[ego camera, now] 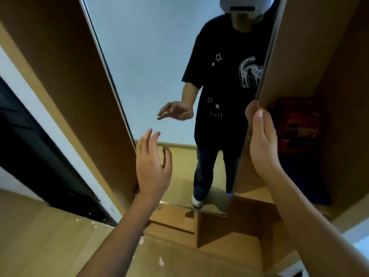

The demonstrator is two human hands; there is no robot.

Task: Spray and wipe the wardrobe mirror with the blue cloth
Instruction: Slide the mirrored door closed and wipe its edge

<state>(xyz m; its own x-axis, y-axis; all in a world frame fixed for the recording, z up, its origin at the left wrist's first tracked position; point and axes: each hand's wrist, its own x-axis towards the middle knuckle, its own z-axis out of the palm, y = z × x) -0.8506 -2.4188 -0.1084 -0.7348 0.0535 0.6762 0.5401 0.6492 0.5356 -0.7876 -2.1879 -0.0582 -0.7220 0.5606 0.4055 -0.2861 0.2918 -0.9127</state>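
While right hand (259, 134) grips its edge, mirror (151, 66) stands upright.

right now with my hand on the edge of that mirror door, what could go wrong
The right hand is wrapped on the free edge of the mirror door, so its fingers could get pinched if the door swings against the wardrobe panel. They may also smudge the glass. The left hand is empty, and no cloth or spray is visible.
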